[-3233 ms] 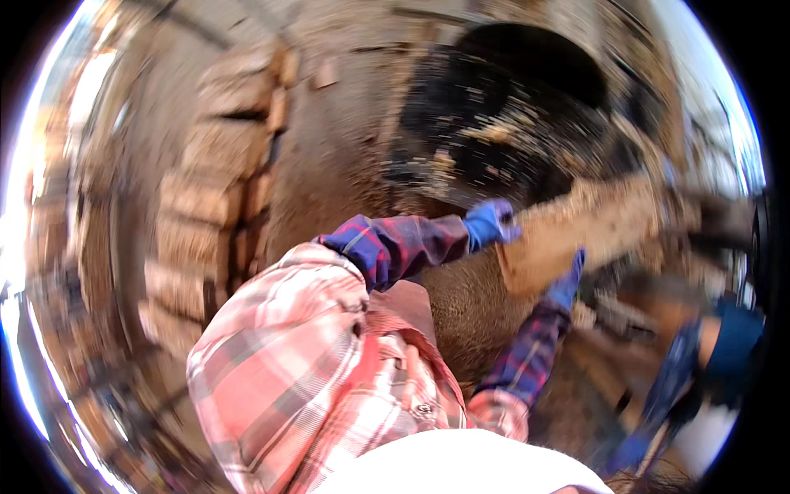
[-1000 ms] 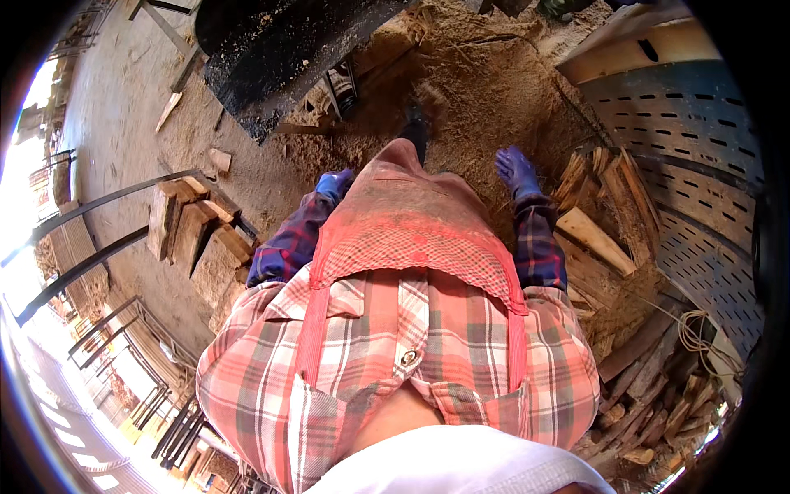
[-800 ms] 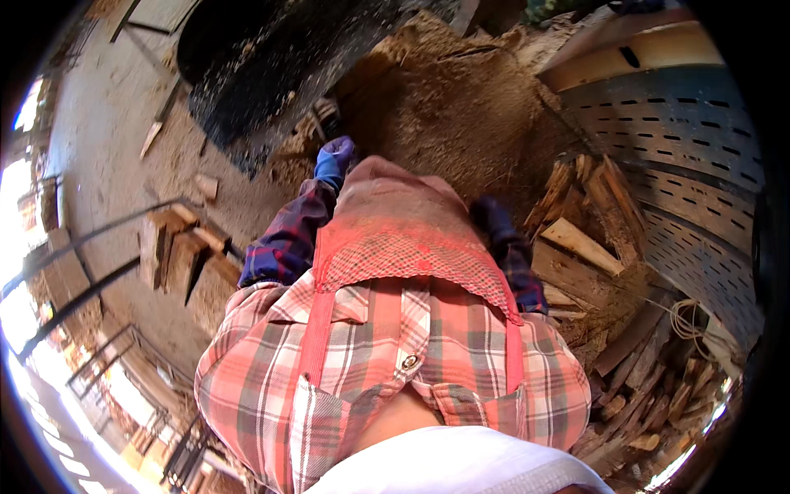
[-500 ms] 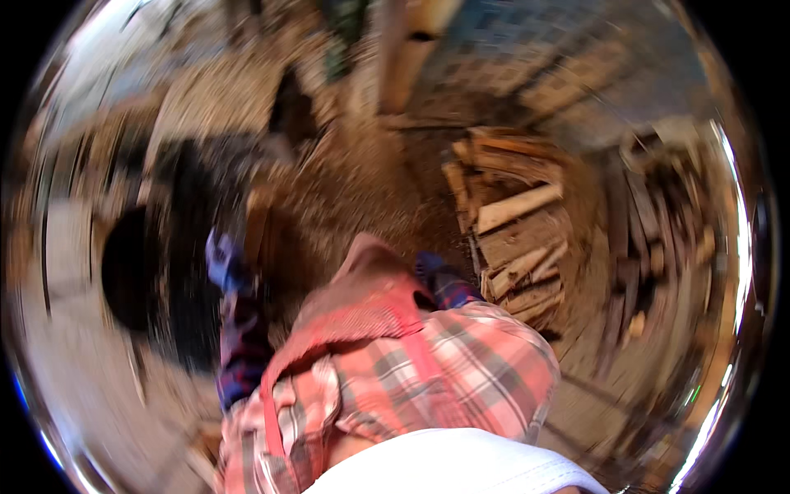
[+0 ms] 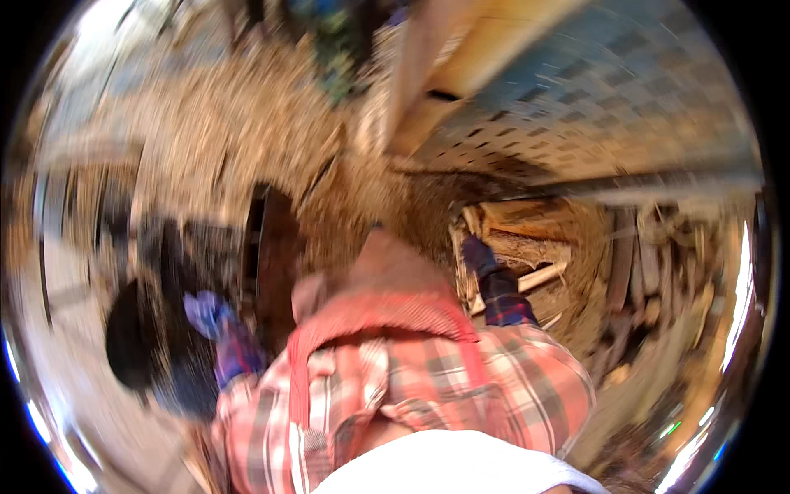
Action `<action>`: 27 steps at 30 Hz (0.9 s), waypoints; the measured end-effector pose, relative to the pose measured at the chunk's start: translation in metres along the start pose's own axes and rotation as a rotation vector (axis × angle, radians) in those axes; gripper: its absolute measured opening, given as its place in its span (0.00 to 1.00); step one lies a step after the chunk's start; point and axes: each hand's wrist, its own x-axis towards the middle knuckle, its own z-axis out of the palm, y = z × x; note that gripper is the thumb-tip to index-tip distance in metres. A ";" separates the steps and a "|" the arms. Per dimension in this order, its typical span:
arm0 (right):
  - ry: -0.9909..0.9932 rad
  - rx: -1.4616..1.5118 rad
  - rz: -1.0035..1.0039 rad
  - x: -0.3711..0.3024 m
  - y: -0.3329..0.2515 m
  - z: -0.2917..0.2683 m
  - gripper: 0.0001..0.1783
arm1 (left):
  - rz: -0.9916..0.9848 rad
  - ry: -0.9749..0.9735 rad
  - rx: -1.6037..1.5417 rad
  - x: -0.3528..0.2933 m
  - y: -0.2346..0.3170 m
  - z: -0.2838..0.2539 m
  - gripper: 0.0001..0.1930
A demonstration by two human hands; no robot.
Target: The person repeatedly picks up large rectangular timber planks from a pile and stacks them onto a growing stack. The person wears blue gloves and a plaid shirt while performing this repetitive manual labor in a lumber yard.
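Note:
My left hand (image 5: 209, 314), in a blue-purple glove, hangs out to the left beside a dark, blurred surface. Its fingers look loosely apart, and I see nothing in them. On the other side my right hand (image 5: 479, 255), in a dark glove, is over or against the left side of a pile of split firewood (image 5: 527, 224). Blur and shadow hide its fingers, so any hold on the wood cannot be made out. A pale stick of wood (image 5: 541, 277) lies near the right wrist. Between my arms hangs a reddish-brown apron (image 5: 395, 276).
A thick wooden post (image 5: 444, 78) rises ahead, beside a blue-grey woven wall panel (image 5: 592, 99). More wood pieces (image 5: 650, 288) are stacked at the far right. A black round opening or object (image 5: 132, 336) is at the left. Brown litter (image 5: 222, 140) covers the ground ahead.
The view has shifted, bringing the post and panel closer. My right hand has come forward to the firewood pile. My left hand now shows lower and farther left.

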 end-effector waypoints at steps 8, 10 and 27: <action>0.068 0.493 -0.018 0.079 -0.118 -0.024 0.28 | -0.005 0.116 0.086 0.039 0.025 -0.010 0.16; 0.038 0.546 -0.127 0.104 -0.126 -0.013 0.29 | -0.034 0.042 0.101 0.040 0.024 -0.013 0.17; -0.016 0.437 0.432 0.036 -0.112 0.084 0.11 | -0.107 -0.016 0.108 0.031 0.005 -0.005 0.20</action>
